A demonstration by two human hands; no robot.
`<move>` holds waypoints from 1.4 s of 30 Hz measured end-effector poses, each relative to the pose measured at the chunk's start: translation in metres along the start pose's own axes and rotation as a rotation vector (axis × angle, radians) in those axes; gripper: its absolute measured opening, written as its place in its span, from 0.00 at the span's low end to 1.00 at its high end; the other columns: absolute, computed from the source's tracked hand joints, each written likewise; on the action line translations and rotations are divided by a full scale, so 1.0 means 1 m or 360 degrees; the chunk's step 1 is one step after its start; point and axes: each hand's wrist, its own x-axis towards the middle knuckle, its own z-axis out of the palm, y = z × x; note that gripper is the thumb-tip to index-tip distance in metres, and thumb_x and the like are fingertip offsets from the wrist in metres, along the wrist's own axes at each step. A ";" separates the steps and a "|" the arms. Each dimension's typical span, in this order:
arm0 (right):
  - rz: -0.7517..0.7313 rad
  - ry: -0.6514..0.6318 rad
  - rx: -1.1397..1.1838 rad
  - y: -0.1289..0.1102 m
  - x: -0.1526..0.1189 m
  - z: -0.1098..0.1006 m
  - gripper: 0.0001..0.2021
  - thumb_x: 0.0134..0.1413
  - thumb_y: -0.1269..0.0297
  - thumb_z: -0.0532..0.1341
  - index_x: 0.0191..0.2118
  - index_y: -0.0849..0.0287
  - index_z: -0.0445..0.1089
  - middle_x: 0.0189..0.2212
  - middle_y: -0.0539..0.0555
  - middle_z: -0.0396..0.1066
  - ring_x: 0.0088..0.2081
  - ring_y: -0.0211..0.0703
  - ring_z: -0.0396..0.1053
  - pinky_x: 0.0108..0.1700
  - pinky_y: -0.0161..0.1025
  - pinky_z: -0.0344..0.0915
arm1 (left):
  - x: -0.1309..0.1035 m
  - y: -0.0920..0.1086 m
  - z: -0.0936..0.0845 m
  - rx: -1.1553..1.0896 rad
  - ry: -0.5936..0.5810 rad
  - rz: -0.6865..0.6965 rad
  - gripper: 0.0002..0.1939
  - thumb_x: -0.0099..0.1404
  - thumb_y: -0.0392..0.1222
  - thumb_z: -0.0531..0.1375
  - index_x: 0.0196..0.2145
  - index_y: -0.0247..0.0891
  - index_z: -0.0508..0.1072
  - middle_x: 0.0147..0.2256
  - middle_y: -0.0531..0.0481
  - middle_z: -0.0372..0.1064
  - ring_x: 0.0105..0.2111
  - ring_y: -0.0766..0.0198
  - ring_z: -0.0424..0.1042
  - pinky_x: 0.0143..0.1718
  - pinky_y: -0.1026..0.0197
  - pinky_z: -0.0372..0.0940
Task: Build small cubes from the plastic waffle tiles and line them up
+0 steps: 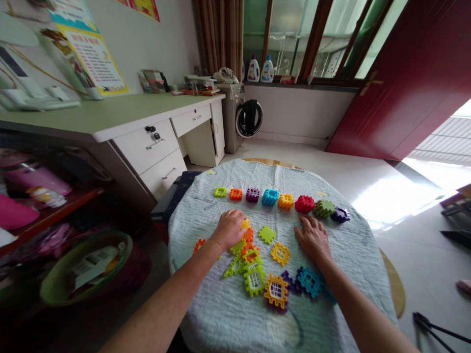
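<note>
My left hand (231, 228) is closed over a yellow interlocking plastic tile (245, 224) at the upper end of a loose pile; its fingertips are partly hidden. Orange tiles (248, 235) and a lime-green windowed tile (254, 280) lie below it. My right hand (312, 237) rests on the cloth with its fingers apart, holding nothing, just below the row of tile stacks. Between the hands lie a flat lime tile (267, 234) and a yellow window tile (280, 253). Nearer me are an orange-yellow window tile (276, 290) and a blue one (309, 282).
Across the table's far part runs a row of colour-sorted stacks, with a blue stack (270, 197), a red stack (304, 203) and a purple one (340, 214). A pale cloth (228, 323) covers the round table. A basket (88, 274) stands at left; a black stand (427, 323) is at right.
</note>
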 end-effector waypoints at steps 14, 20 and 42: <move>0.0017 0.0021 0.0018 -0.003 -0.002 -0.003 0.22 0.63 0.53 0.52 0.58 0.57 0.65 0.56 0.59 0.65 0.55 0.53 0.61 0.56 0.48 0.57 | 0.011 0.099 0.037 0.0238 -0.0421 0.0885 0.11 0.60 0.47 0.62 0.37 0.38 0.74 0.40 0.45 0.74 0.43 0.54 0.71 0.45 0.56 0.66; 0.0028 0.0014 0.0018 -0.004 -0.001 -0.003 0.22 0.63 0.54 0.52 0.57 0.57 0.65 0.56 0.58 0.65 0.56 0.53 0.61 0.57 0.48 0.56 | 0.020 0.090 0.041 -0.0020 -0.0362 0.0733 0.12 0.69 0.45 0.51 0.41 0.44 0.73 0.39 0.51 0.76 0.40 0.60 0.74 0.41 0.61 0.66; 0.0045 -0.0012 0.0009 -0.005 -0.001 -0.004 0.23 0.63 0.53 0.50 0.58 0.57 0.65 0.57 0.59 0.64 0.56 0.53 0.60 0.57 0.48 0.56 | 0.033 0.107 0.040 0.0184 -0.0357 0.0510 0.19 0.60 0.46 0.61 0.48 0.38 0.70 0.47 0.42 0.71 0.49 0.51 0.68 0.50 0.51 0.63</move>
